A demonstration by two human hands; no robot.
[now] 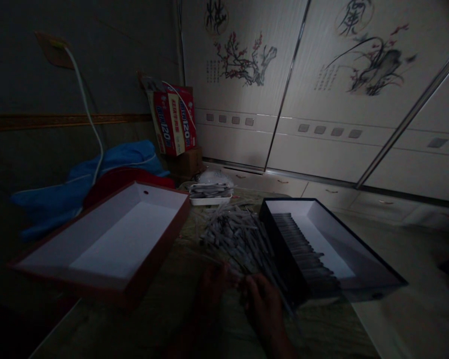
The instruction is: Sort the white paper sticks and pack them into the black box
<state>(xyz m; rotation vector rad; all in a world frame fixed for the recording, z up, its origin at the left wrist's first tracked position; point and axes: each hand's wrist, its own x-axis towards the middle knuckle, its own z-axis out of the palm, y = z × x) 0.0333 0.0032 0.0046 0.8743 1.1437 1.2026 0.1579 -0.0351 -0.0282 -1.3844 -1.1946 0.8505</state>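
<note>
The person's left hand [211, 280] and right hand [261, 296] sit near each other, fingers curled (too dark to tell what, if anything, they grip). Just beyond, a heap of slim sticks [232, 229] lies between a red-sided box [108, 244] and a dark-sided box [327, 234]; farther back stands a white tray [210, 201].

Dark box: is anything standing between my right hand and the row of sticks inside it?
Yes: the dark box's side wall stands between your right hand and the row, with some loose sticks lying outside that wall.
</note>
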